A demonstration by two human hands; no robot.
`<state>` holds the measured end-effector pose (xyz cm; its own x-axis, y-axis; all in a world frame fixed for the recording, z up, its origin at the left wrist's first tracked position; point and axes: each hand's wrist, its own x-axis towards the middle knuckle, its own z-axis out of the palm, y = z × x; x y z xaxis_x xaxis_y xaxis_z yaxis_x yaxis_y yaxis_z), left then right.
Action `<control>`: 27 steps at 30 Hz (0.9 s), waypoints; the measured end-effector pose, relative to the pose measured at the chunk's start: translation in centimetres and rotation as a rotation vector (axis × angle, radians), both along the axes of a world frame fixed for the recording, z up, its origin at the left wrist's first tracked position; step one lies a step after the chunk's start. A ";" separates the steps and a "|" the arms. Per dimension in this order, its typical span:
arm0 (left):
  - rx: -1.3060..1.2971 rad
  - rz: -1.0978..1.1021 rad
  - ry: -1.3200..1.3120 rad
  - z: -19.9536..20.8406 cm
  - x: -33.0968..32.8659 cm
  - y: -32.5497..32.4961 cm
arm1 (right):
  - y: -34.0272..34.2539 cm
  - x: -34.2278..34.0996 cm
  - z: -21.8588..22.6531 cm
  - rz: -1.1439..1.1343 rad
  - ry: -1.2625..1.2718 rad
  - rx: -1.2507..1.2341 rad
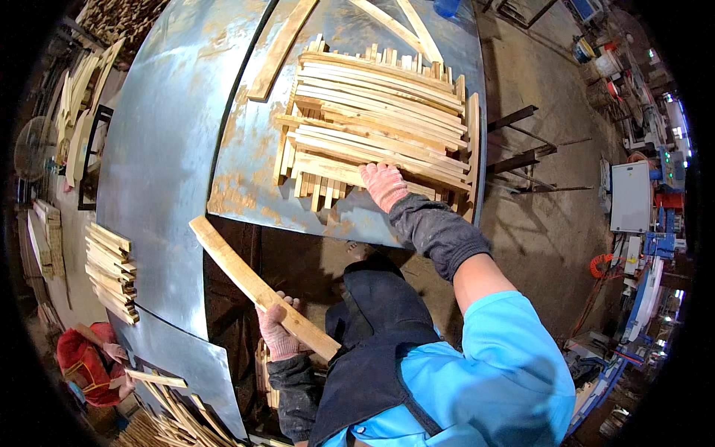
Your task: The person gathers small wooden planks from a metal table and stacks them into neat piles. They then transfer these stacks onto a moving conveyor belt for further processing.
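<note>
A long wooden board [237, 262] slants across the gap between the metal tables, and my left hand [277, 331], in a pink knit glove, is closed around its lower part. My right hand [383, 185], gloved alike, reaches out to the near side of a stack of wooden strips [376, 108]. Its fingers are bent over the edge of a strip [328, 165] there. The stack is layered, with upper strips running left to right and lower ones crossing beneath. The undersides of the right fingers are partly hidden.
The stack rests on a blue-grey metal table [246, 190]. Loose boards [283, 48] lie at its far side. A smaller strip pile [112, 272] sits on the left table's edge. Another person in red [89, 365] is at lower left. Metal bars [514, 160] jut out on the right.
</note>
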<state>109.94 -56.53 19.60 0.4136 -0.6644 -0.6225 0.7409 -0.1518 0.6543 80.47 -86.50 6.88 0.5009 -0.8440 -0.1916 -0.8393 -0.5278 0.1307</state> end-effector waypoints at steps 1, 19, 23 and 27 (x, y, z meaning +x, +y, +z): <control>-0.002 -0.007 0.009 0.0 -0.1 0.0 | -0.1 0.1 0.2 -0.004 -0.001 0.012; 0.013 0.105 -0.021 -0.5 -0.6 3.8 | 0.1 -2.5 2.4 -0.004 -0.115 -0.017; 0.007 0.124 -0.008 -0.5 -1.1 4.0 | -1.4 -3.4 0.6 -0.117 -0.238 -0.023; 0.027 0.123 -0.033 -0.3 -1.6 2.9 | -1.2 -4.0 0.0 -0.122 -0.154 0.004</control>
